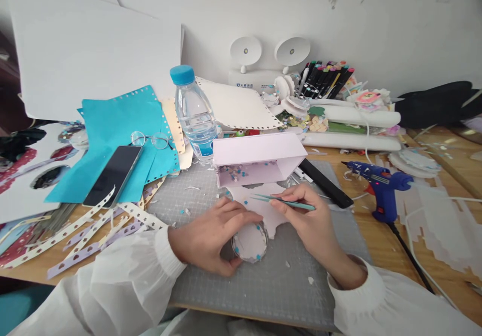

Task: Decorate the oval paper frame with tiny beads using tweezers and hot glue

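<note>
A small round disc (249, 243) is grasped at its edge by the left grip (213, 233), over the grey mat (289, 293) on the tabletop (376, 238); whether the mat is touched cannot be told. Its flat face is pale, almost white, bordered by a thin, shiny rim and dotted near the edge with little blue pieces. Slim teal tweezers (299, 205) are pinched in the right grip (311, 220), their tips pointed leftward above a ragged pale sheet (271, 220).
</note>
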A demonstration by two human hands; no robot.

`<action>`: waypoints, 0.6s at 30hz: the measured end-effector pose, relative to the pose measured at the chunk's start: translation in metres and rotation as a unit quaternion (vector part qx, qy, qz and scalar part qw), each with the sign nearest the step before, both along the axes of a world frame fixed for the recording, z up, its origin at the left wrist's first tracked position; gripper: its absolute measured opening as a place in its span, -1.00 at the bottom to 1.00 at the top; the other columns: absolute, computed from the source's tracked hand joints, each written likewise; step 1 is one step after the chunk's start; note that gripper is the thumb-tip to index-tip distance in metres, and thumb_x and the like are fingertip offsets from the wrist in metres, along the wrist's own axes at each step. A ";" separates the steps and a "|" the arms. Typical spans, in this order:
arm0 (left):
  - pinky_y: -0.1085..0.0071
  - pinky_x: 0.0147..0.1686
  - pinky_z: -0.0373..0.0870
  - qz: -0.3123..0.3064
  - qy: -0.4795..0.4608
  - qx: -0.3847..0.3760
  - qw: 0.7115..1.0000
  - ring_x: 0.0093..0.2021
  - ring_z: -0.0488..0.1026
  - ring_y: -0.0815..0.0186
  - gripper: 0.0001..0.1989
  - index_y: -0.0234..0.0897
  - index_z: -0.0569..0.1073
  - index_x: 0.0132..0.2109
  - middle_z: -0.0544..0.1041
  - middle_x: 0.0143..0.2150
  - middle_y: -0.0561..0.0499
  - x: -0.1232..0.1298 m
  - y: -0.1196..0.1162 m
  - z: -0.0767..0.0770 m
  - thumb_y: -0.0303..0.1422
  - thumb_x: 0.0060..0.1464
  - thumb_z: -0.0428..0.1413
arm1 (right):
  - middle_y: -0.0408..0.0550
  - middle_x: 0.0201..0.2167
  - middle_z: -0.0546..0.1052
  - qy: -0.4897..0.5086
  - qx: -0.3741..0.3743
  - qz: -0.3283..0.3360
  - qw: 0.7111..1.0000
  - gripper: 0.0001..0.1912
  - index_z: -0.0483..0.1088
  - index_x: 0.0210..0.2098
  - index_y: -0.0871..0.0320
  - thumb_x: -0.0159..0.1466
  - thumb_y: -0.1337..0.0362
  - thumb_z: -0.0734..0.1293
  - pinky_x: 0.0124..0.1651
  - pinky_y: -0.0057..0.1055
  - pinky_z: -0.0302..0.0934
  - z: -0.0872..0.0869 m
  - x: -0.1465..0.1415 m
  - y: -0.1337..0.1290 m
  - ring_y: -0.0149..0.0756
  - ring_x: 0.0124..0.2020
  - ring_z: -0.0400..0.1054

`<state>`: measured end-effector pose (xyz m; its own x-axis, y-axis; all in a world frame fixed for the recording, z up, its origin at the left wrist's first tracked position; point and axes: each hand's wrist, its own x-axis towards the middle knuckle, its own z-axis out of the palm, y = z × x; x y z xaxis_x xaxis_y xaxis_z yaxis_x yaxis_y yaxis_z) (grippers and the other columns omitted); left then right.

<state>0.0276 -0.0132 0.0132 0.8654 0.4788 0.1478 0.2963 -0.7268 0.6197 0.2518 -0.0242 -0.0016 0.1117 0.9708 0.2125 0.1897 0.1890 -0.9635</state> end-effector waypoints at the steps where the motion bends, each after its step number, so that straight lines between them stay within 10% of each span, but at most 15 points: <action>1: 0.11 0.06 0.18 -0.009 -0.001 -0.002 1.000 0.06 0.27 0.03 -0.25 -0.30 0.12 0.21 0.35 0.06 -0.22 0.000 0.000 0.001 -0.43 -0.18 0.15 | -0.13 -0.47 0.48 -0.008 0.003 0.007 1.000 -0.79 0.33 -0.51 0.10 0.12 0.24 0.45 -0.28 -0.35 0.36 -0.001 -0.001 0.000 -0.29 -0.33 0.44; 10: 0.05 0.02 0.22 -0.062 -0.079 -0.061 0.993 0.00 0.30 -0.01 -0.17 -0.34 0.20 0.19 0.37 0.02 -0.25 -0.002 0.004 0.007 -0.50 -0.39 -0.01 | -0.14 -0.49 0.47 -0.052 0.040 0.055 0.996 -0.82 0.32 -0.51 0.10 0.15 0.34 0.41 -0.31 -0.41 0.35 -0.004 -0.006 -0.004 -0.31 -0.35 0.45; 18: 0.27 -0.20 0.29 0.061 -0.256 -0.137 0.955 -0.20 0.35 0.18 -0.64 -0.33 0.43 -0.02 0.44 -0.19 -0.15 -0.009 0.007 0.004 -0.51 0.02 -0.03 | -0.15 -0.46 0.49 -0.036 0.011 0.021 0.999 -0.79 0.30 -0.52 0.10 0.13 0.29 0.43 -0.27 -0.41 0.34 -0.006 -0.002 0.002 -0.33 -0.33 0.46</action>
